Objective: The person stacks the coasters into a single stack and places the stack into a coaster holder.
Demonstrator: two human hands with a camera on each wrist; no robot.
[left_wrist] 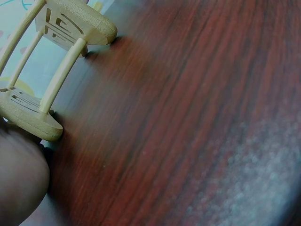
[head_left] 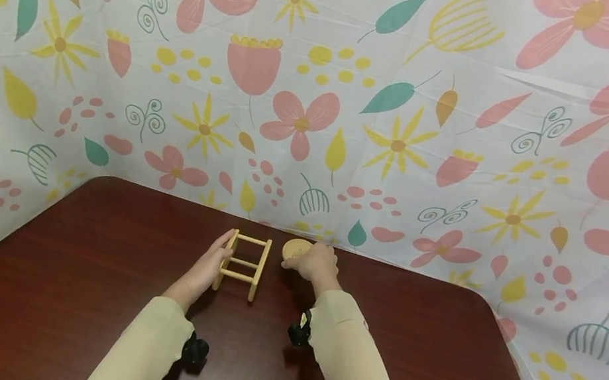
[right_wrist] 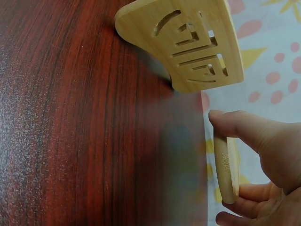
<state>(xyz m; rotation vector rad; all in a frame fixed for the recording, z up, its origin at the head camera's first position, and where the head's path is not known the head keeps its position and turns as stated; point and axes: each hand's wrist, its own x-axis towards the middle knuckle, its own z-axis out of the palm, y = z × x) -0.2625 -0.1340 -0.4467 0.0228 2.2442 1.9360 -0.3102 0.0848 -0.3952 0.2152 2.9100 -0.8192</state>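
A small pale wooden coaster rack point(head_left: 246, 264) stands on the dark table, its two side panels joined by round rods. My left hand point(head_left: 207, 266) grips its left side panel. In the left wrist view, part of that hand point(left_wrist: 21, 179) shows below the rack point(left_wrist: 56, 23). To the right of the rack, my right hand point(head_left: 319, 265) pinches a round wooden coaster point(head_left: 295, 248). Seen from the right wrist, the coaster point(right_wrist: 225, 169) is edge-on between thumb and fingers of the right hand point(right_wrist: 268, 165), and the rack's slotted panel point(right_wrist: 188, 47) is close by, apart from it.
The dark red-brown wooden table point(head_left: 51, 295) has rounded far corners. A white cloth point(head_left: 310, 83) printed with flowers and leaves hangs behind and at the sides of the table, close behind both hands. Black wrist devices point(head_left: 195, 351) sit under the sleeves.
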